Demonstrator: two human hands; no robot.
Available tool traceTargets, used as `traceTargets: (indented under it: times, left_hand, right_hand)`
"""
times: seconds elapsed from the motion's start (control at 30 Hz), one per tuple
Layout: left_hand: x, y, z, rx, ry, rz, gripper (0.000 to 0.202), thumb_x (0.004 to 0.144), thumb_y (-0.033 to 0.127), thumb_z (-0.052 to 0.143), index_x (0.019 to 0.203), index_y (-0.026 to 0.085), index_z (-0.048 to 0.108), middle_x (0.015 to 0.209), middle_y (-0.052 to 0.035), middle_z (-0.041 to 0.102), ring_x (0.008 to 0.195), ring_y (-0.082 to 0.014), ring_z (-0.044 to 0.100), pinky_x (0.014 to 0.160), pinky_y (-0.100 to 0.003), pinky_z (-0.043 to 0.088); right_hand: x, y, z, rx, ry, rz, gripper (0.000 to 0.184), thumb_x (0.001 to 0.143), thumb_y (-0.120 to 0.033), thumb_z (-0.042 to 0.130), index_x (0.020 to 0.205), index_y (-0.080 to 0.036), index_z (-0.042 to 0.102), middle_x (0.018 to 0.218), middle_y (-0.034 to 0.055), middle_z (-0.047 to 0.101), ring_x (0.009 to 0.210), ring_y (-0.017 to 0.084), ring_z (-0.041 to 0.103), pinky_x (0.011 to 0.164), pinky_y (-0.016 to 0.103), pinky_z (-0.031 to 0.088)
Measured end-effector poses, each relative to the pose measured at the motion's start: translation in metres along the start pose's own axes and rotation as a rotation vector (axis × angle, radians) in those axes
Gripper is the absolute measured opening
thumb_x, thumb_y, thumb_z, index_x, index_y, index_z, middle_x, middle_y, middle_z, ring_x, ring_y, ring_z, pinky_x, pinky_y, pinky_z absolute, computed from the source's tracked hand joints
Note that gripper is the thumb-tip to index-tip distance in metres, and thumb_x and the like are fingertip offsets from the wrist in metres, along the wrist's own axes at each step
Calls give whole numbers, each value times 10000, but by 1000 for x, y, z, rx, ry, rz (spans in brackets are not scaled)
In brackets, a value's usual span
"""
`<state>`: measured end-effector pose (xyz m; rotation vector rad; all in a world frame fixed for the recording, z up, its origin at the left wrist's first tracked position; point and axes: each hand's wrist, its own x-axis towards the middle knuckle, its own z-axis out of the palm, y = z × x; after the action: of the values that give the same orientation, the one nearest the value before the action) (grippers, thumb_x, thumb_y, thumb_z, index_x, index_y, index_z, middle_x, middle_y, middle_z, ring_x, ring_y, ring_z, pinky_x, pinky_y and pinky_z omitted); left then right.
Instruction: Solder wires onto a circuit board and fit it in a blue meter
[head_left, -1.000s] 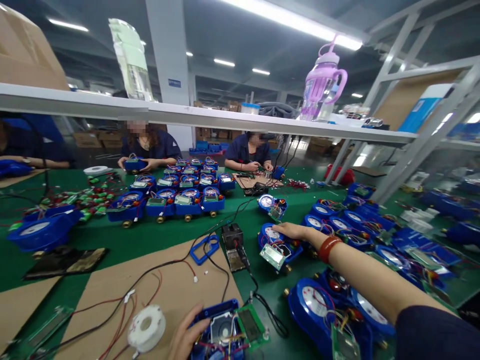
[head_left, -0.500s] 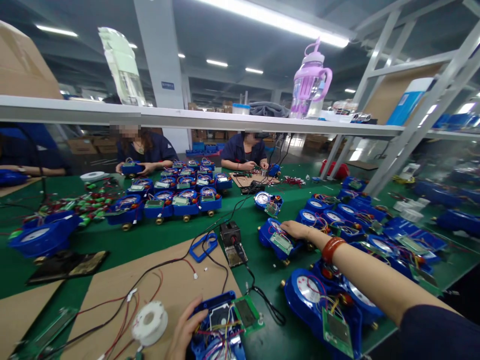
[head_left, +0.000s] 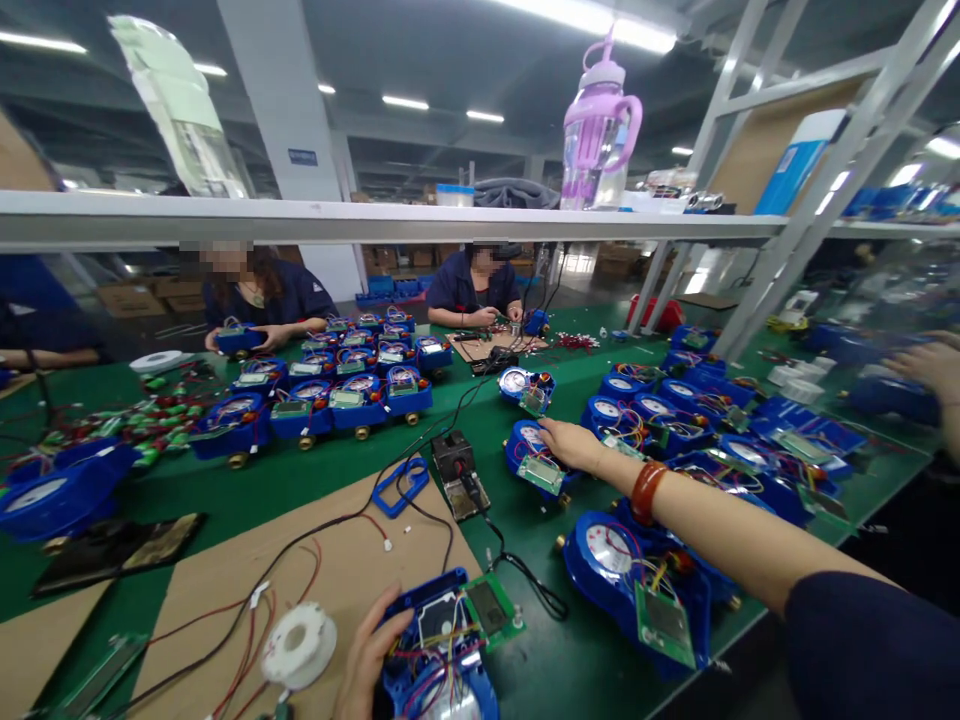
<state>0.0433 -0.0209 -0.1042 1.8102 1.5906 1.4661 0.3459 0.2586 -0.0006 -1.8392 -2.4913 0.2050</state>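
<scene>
Crowding hands (head_left: 571,443), blue meters (head_left: 531,462)

My left hand (head_left: 367,665) is cut by the bottom edge; my right hand (head_left: 571,445) hides its meter's (head_left: 525,452) far side.

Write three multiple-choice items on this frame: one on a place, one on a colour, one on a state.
1. Where does the right hand rest?
A. on a blue meter
B. on the solder spool
C. on the shelf

2. What colour is the bangle on the right wrist?
A. green
B. red-orange
C. white

3. How is the near meter by the left hand?
A. sealed
B. open, wires showing
C. boxed

A: the hand lies flat on the housing. B: the band is red-orange. B: loose wires and a green board show.
</scene>
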Motion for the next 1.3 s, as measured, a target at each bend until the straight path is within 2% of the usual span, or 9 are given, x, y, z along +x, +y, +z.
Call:
traceTargets:
  times: [0.2, 0.37, 0.67, 0.83, 0.93, 1.03, 1.17, 1.27, 1.3]
  left_hand:
    - [0, 4, -1, -21, -11, -6, 719, 788, 782, 332, 1205, 246, 568, 1381, -133, 490, 1272, -359, 475, 1032, -513, 424]
    - [0, 9, 1, -21, 3, -12, 723, 785, 788, 334, 1200, 242, 560, 1384, -133, 484, 1273, -352, 475, 1022, -504, 434]
    - [2, 16, 2, -12, 33, -11, 731, 790, 786, 330, 1186, 222, 574, 1371, -142, 495, 1250, -348, 499, 1009, -500, 442]
    - [-1, 11, 2, -38, -9, -30, 731, 792, 785, 337, 1229, 231, 532, 1414, -136, 447, 1288, -352, 455, 1034, -517, 403]
    - [-4, 8, 2, -61, -52, -42, 714, 812, 759, 345, 1265, 227, 491, 1442, -146, 402, 1323, -353, 411, 1063, -532, 360]
    - [-4, 4, -1, -70, -91, -44, 690, 827, 736, 349, 1289, 237, 467, 1457, -144, 382, 1342, -349, 390, 1063, -531, 366]
    - [-2, 0, -9, -4, -186, 15, 680, 827, 732, 364, 1321, 270, 441, 1466, -135, 374, 1326, -351, 418, 1016, -528, 427]
    - [-1, -1, -13, 5, -237, 25, 762, 792, 785, 336, 1343, 265, 419, 1480, -153, 344, 1328, -360, 414, 1013, -544, 428]
    - [-1, 0, -14, -4, -238, 21, 797, 772, 811, 316, 1344, 265, 417, 1483, -155, 338, 1333, -365, 405, 1020, -554, 418]
  right_hand:
    - [-2, -11, 5, -7, 59, -49, 381, 934, -407, 534, 1244, -186, 537, 1277, 100, 554, 1115, 240, 567, 959, 485, 464]
    - [1, -8, 5, 15, 72, -92, 367, 935, -393, 536, 1239, -188, 540, 1276, 99, 555, 1113, 238, 568, 957, 481, 466]
    - [0, 0, 0, 134, 30, -145, 403, 955, -428, 486, 1285, -199, 510, 1287, 106, 554, 1127, 238, 568, 982, 489, 451]
    - [-5, -4, -2, 224, -11, -111, 443, 932, -452, 521, 1295, -199, 505, 1312, 111, 539, 1163, 257, 545, 1009, 518, 418]
    - [-6, -6, -8, 313, -11, -64, 395, 921, -410, 556, 1250, -190, 545, 1307, 105, 548, 1179, 258, 537, 1028, 529, 398]
    - [-9, -14, -27, 444, 32, -16, 373, 880, -344, 630, 1204, -167, 578, 1310, 110, 555, 1226, 275, 509, 1065, 559, 347]
    - [-50, -48, -68, 721, 143, 9, 425, 881, -363, 604, 1263, -183, 549, 1345, 120, 554, 1268, 276, 490, 1098, 496, 341]
    - [-116, -88, -83, 1000, 182, -46, 455, 938, -521, 392, 1296, -267, 512, 1284, 42, 610, 1180, 222, 578, 997, 435, 474]
    - [-140, -102, -80, 1269, 200, -37, 470, 871, -548, 517, 1228, -250, 578, 1235, 68, 638, 1188, 259, 571, 1023, 464, 448]
